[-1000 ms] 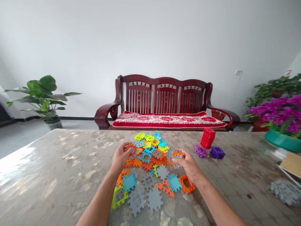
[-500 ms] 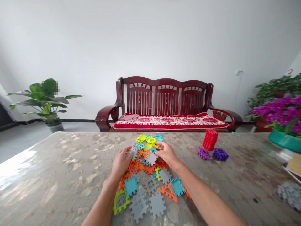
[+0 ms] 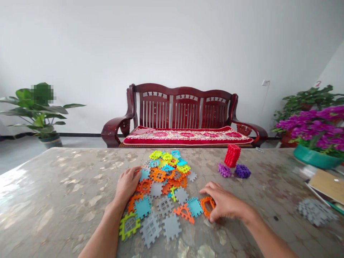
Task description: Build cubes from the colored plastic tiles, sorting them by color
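Interlocking plastic tiles in orange, grey, blue and lime lie in a loose heap at the table's middle. My left hand (image 3: 128, 184) rests along the heap's left side, fingers loosely extended, the tips against a light blue tile (image 3: 144, 174). At the heap's right edge, my right hand (image 3: 224, 201) is spread over an orange frame tile (image 3: 204, 208), thumb on the near side and fingers beyond it; no firm grip shows. Just left of that tile are a blue square tile (image 3: 194, 207) and an orange triangular tile (image 3: 185, 213). Grey square tile (image 3: 172, 227) lies nearest me.
Right of the heap stands a red stack of tiles (image 3: 232, 156), with purple stacks (image 3: 242, 171) before it. Grey tiles (image 3: 316, 212) are piled at the far right, near a teal flower pot (image 3: 317, 157). A wooden bench (image 3: 185, 107) stands beyond the table (image 3: 67, 200).
My right hand has left the upper part of the heap and moved right and nearer to the orange frame tile. My left hand stays at the heap's left side. The view has shifted slightly.
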